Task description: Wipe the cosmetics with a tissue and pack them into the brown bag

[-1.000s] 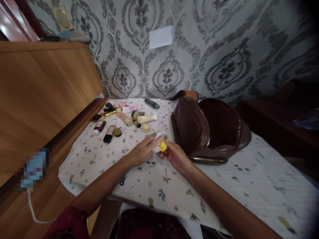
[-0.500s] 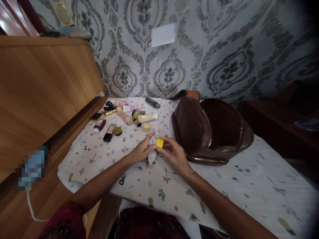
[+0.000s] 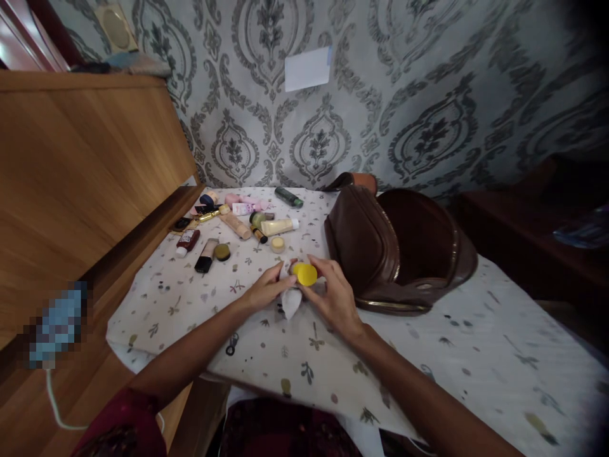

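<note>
Over the front middle of the table, my right hand [image 3: 337, 295] is closed with fingertips and thumb on a small yellow container [image 3: 307, 275]. Its flat round end faces me; the exact kind does not show. My left hand [image 3: 266, 289] is pinched on a crumpled white wipe [image 3: 291, 301], which presses against the container's left side and hangs below it. A small cream-coloured jar [image 3: 278, 244] lies just beyond my hands. Beside it are a pale yellow tube [image 3: 280, 226] and a beige tube [image 3: 236, 225].
An open brown leather bag [image 3: 364, 244] stands right of my hands. Several cosmetics lie at the back left, including a foundation bottle [image 3: 207, 255], an olive-lidded jar [image 3: 222, 252], a dark red bottle [image 3: 188, 242] and a green bottle [image 3: 288, 197]. A wooden cabinet [image 3: 95, 152] borders the left side.
The yellow container has turned in my fingers, so its round end now faces me instead of its side. The wipe stays against it. The view has shifted slightly.
</note>
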A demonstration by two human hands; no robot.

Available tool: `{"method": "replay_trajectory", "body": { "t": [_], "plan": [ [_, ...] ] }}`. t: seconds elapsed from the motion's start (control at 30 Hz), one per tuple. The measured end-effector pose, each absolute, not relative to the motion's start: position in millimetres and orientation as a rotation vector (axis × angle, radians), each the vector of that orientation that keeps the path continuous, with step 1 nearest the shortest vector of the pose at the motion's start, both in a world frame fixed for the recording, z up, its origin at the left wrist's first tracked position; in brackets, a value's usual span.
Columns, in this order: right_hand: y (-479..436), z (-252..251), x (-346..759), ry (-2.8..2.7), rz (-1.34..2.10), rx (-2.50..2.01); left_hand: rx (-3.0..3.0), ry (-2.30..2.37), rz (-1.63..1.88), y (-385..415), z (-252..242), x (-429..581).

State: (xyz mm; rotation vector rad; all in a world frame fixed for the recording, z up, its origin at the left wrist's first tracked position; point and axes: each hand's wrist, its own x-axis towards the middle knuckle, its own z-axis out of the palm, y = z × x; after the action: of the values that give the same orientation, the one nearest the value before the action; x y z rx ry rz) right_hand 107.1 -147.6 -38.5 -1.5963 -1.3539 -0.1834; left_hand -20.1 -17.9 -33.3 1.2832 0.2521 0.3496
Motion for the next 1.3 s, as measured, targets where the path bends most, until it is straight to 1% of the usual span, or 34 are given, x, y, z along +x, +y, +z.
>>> {"method": "replay_trajectory", "body": {
  "t": [0.17, 0.3, 0.4, 0.7, 0.93, 1.07, 1.17, 1.3],
  "plan": [
    [-143.2, -40.6, 108.3, -1.227, -0.043, -1.518, 1.095, 0.212, 0.253, -24.0, -26.3, -19.9],
    [-141.8, -44.1, 108.4, -1.215, 0.096, -1.529, 1.14, 0.201, 0.278, -23.3, -30.1, -19.3],
    [-142.1, -44.7, 109.1, -1.172, 0.107, -1.604, 1.231, 0.221, 0.331, -19.8, -34.1, -20.3],
    [-142.9, -35.5, 100.5, -1.233, -0.058, -1.82, 2.104, 0.166, 0.579, -18.7, -34.4, -33.1],
    [-143.4, -34.3, 96.6, -1.297, 0.022, -1.99, 2.448, -0.185, 0.682, -19.1, -34.5, -32.9],
    [-143.2, -31.1, 97.4, -1.199, 0.165, -1.97, 2.4, -0.287, 0.743, -16.5, -29.6, -32.7],
    [-143.8, -27.8, 99.4, -1.103, 0.307, -1.893, 2.34, -0.209, 0.785, -12.7, -27.0, -34.0],
    [-142.5, -28.7, 102.6, -0.995, 0.486, -1.651, 2.311, -0.102, 0.766, -11.9, -23.7, -35.1]
  ]
}}
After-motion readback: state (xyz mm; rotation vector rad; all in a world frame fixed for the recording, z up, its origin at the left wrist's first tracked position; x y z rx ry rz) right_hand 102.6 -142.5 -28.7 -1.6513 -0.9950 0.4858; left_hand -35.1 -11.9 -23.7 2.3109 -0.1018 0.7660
